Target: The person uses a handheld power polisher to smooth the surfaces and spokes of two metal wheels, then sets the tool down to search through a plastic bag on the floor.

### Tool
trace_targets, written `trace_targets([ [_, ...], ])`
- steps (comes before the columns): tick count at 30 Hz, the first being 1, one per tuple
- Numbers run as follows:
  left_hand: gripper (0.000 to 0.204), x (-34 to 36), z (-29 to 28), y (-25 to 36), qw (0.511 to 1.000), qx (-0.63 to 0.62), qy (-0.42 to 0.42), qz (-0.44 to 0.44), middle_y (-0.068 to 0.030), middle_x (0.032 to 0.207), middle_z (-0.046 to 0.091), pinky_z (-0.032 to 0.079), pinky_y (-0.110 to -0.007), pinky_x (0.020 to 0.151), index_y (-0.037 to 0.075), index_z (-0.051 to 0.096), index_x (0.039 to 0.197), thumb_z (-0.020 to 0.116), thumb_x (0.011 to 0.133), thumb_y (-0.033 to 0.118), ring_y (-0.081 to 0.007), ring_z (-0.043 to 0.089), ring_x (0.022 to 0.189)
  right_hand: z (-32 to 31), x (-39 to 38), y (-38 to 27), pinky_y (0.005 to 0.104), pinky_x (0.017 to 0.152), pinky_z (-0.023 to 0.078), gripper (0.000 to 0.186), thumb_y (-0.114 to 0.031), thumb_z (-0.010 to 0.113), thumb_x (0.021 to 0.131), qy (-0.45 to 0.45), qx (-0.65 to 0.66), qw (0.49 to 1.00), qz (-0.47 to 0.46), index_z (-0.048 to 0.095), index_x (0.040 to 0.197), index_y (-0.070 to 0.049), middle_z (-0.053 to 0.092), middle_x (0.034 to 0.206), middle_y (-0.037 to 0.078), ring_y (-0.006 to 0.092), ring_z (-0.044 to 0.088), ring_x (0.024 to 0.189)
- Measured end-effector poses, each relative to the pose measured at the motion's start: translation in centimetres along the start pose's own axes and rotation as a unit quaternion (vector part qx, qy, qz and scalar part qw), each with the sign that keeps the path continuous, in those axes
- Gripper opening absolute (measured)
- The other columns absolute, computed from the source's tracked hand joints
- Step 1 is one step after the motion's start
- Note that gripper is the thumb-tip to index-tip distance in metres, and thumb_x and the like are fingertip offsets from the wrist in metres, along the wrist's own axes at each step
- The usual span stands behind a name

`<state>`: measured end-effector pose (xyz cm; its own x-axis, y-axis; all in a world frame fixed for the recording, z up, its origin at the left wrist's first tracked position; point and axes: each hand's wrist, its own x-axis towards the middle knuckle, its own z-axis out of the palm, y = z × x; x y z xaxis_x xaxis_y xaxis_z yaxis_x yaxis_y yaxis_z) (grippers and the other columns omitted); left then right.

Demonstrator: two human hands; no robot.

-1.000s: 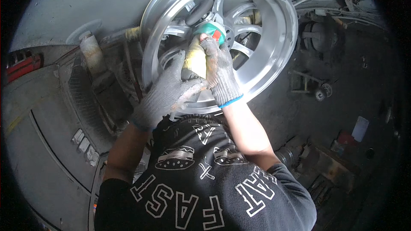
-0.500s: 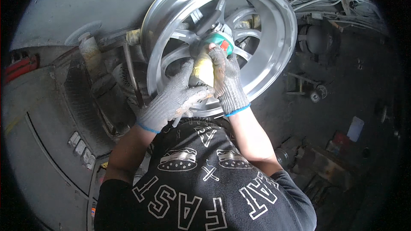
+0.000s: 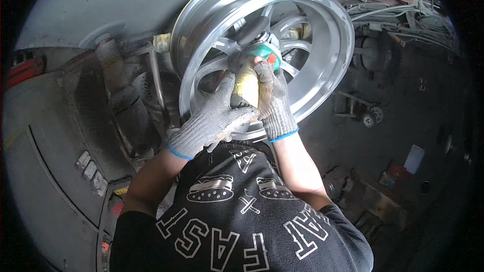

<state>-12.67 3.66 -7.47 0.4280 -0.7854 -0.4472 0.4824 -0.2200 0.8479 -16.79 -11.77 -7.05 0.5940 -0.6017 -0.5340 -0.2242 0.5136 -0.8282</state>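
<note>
Gloved left hand (image 3: pixel 214 121) and right hand (image 3: pixel 275 103), fingers wrapped shut around a yellow-bodied tool (image 3: pixel 248 84), aim its green head (image 3: pixel 266 53) lengthwise up into the silver wheel's (image 3: pixel 322 70) hub.

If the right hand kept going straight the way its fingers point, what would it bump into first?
Probably the teal disc at the hub of the silver wheel. The right hand points up at it, fingertips nearly there, though depth is unclear.

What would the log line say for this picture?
left hand: gripping yellow tool | right hand: on tool | tool head: at silver wheel hub
</note>
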Motion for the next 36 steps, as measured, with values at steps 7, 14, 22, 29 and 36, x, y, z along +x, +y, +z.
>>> trace_targets([
  [7,0.096,0.2,0.1,0.2,0.995,0.091,0.025,-0.025,-0.0244,0.134,0.053,0.058,-0.031,0.074,-0.002,0.023,0.156,0.08,0.083,0.021,-0.0253,0.063,0.108,0.2,0.5,-0.1,0.0309,0.074,0.058,0.059,-0.021,0.073,0.094,-0.025,0.017,0.999,-0.028,0.038,0.139,-0.007,0.059,0.108,0.008,0.0172,0.065,0.088],
  [14,0.098,0.9,0.5,-2.5,0.986,0.143,0.055,0.064,-0.0237,0.127,0.057,0.057,-0.03,0.061,-0.002,0.021,0.157,0.081,0.082,0.021,-0.0224,0.066,0.093,-0.5,0.7,0.2,0.0311,0.076,0.058,0.061,-0.023,0.074,0.093,-0.045,0.013,0.999,-0.012,0.037,0.14,-0.009,0.059,0.107,0.006,0.0164,0.064,0.088],
  [22,0.097,0.1,0.4,0.2,0.981,0.189,0.045,-0.007,-0.0268,0.134,0.054,0.058,-0.033,0.075,-0.004,0.023,0.156,0.081,0.083,0.024,-0.0275,0.065,0.104,-0.2,1.2,0.2,0.0307,0.073,0.058,0.045,-0.02,0.073,0.094,-0.036,0.038,0.999,-0.013,0.048,0.129,-0.007,0.06,0.104,0.006,0.0157,0.065,0.088],
  [29,0.105,0.5,0.5,-1.2,0.978,0.196,0.059,0.035,-0.0326,0.141,0.047,0.039,-0.043,0.114,-0.01,0.023,0.153,0.081,0.08,0.04,-0.0402,0.049,0.133,-0.5,0.9,0.5,0.0306,0.072,0.059,0.046,-0.019,0.074,0.093,-0.044,0.034,0.998,-0.01,0.048,0.129,-0.007,0.061,0.104,0.006,0.0154,0.065,0.086],
  [36,0.093,-0.2,0.8,-0.5,0.977,0.194,0.082,0.036,-0.0292,0.141,0.048,0.039,-0.04,0.112,-0.008,0.028,0.152,0.082,0.084,0.027,-0.033,0.05,0.131,0.3,0.8,0.1,0.0318,0.075,0.059,0.04,-0.02,0.074,0.093,-0.055,0.051,0.997,-0.009,0.055,0.125,-0.005,0.064,0.104,0.006,0.0165,0.067,0.087],
])
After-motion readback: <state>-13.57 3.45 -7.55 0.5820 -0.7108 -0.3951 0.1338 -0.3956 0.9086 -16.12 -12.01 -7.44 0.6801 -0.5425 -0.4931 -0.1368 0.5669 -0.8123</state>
